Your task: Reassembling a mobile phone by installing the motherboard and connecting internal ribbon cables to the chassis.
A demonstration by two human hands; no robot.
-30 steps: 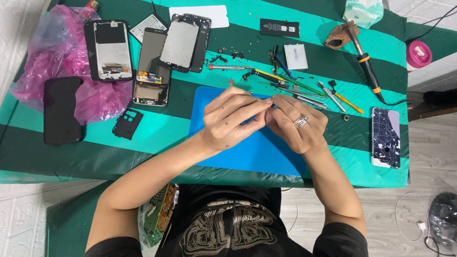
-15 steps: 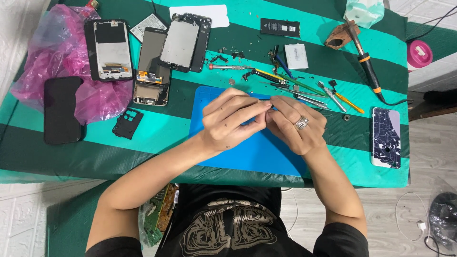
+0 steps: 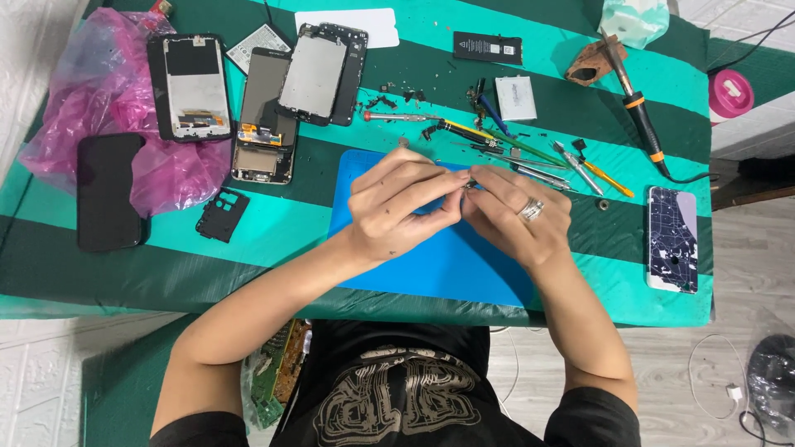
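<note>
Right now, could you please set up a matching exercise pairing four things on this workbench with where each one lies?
Things:
1. cracked phone
2. soldering iron
3. pink plastic bag
4. blue mat

Places:
A. under both hands
B. far left of the table, beneath a phone frame
C. right edge of the table, by itself
D. far right corner, cord trailing off

Pairs: 1-C, 2-D, 3-B, 4-A
</note>
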